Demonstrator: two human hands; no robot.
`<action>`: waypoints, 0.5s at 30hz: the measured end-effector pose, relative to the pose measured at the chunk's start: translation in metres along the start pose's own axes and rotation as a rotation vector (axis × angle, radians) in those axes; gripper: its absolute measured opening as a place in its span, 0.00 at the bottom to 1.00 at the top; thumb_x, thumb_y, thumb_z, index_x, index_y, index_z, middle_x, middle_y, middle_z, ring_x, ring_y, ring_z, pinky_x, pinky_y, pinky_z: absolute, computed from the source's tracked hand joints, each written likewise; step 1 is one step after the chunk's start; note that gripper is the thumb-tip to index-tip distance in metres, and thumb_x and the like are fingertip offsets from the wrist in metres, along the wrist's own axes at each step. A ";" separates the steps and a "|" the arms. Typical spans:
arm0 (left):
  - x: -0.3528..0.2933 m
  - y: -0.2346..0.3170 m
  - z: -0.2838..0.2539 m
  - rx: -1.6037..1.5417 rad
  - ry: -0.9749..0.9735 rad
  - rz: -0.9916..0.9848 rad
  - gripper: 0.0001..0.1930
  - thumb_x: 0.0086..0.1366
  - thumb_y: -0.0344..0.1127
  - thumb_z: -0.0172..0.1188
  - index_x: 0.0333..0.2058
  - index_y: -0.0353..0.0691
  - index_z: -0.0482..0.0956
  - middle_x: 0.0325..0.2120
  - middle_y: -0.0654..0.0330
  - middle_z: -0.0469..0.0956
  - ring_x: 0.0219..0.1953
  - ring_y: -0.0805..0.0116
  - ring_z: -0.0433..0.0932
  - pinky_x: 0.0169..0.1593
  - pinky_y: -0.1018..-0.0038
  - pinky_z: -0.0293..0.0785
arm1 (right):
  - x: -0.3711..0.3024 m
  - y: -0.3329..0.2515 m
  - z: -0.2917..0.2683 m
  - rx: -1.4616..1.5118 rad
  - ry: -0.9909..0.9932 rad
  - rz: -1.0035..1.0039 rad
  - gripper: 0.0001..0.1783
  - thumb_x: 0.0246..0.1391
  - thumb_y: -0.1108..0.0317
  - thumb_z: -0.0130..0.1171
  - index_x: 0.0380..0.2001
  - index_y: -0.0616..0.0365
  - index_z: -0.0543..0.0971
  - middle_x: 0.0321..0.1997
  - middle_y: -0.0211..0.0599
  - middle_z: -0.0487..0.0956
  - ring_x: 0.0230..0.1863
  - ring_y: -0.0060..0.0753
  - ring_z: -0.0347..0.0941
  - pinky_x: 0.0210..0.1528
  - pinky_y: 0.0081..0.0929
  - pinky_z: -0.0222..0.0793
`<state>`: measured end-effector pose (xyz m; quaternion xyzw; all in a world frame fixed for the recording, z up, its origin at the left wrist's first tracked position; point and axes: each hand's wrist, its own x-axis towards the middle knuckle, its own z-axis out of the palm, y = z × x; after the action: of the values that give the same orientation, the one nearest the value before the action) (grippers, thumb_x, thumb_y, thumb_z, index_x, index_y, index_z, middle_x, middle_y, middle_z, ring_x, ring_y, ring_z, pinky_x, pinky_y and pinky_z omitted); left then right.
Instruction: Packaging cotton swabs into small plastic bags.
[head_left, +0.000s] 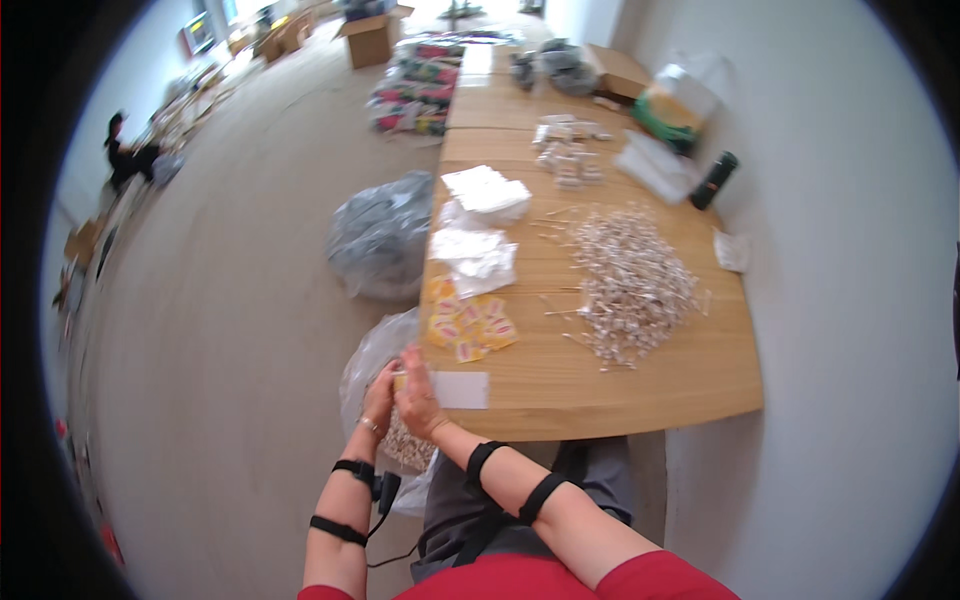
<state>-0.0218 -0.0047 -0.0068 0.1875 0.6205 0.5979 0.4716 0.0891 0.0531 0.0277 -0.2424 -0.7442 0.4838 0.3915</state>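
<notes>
- Head view shows the left hand (pixel 378 396) curled around a small yellow-and-white piece (pixel 400 382), by the near left edge of the table (pixel 600 392).
- Right hand (pixel 417 402) is close beside it, fingers almost straight; I cannot tell if it grips the piece too.
- A flat white card (pixel 464 390) lies just right of that hand. Yellow cards (pixel 470 326) lie a bit farther off, and a big heap of cotton swabs (pixel 635 290) sits to the right.
- To do this part well, I think both hands should stay over the open clear plastic bag (pixel 358 352), so it can catch anything that drops.
- A soft squeeze seems best, since the piece looks thin and might bend.
- Fingers hide most of the piece, so its shape is hard to see.
- Arms cover part of the bag and the small pale bits (pixel 405 448) inside.
</notes>
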 end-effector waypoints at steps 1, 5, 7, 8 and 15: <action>-0.014 0.027 0.021 0.046 0.047 -0.067 0.27 0.68 0.44 0.41 0.61 0.36 0.60 0.58 0.55 0.65 0.59 0.67 0.63 0.61 0.71 0.58 | -0.001 0.002 -0.012 -0.002 0.003 -0.014 0.37 0.42 0.77 0.44 0.61 0.67 0.55 0.68 0.58 0.49 0.71 0.57 0.38 0.71 0.42 0.32; -0.006 0.009 -0.003 0.258 0.324 0.115 0.25 0.69 0.44 0.40 0.59 0.34 0.62 0.56 0.53 0.67 0.59 0.62 0.64 0.61 0.69 0.58 | -0.002 -0.010 -0.068 -0.184 0.083 -0.181 0.34 0.44 0.76 0.44 0.59 0.68 0.58 0.67 0.58 0.50 0.71 0.54 0.41 0.71 0.42 0.35; -0.030 0.032 0.045 0.818 0.615 0.456 0.23 0.64 0.37 0.49 0.55 0.33 0.64 0.52 0.49 0.68 0.56 0.53 0.65 0.60 0.64 0.58 | -0.009 0.001 -0.140 -0.542 0.239 -0.090 0.33 0.46 0.75 0.46 0.60 0.66 0.59 0.67 0.57 0.51 0.70 0.54 0.43 0.69 0.46 0.38; -0.036 0.038 0.057 0.817 0.617 0.464 0.23 0.64 0.37 0.49 0.55 0.33 0.64 0.52 0.49 0.68 0.56 0.53 0.65 0.60 0.64 0.58 | -0.008 0.005 -0.166 -0.716 0.421 -0.042 0.32 0.46 0.73 0.48 0.59 0.62 0.60 0.64 0.54 0.55 0.68 0.55 0.45 0.68 0.49 0.40; -0.062 0.020 0.173 0.970 -0.112 0.816 0.22 0.52 0.28 0.58 0.48 0.37 0.69 0.49 0.49 0.69 0.56 0.51 0.64 0.60 0.59 0.57 | -0.031 0.035 -0.299 -1.059 0.615 0.437 0.23 0.47 0.61 0.58 0.48 0.51 0.69 0.54 0.47 0.63 0.58 0.51 0.56 0.59 0.50 0.51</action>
<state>0.1417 0.0478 0.0617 0.6322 0.6737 0.3697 0.0988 0.3504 0.2034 0.0523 -0.6759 -0.6694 0.0284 0.3071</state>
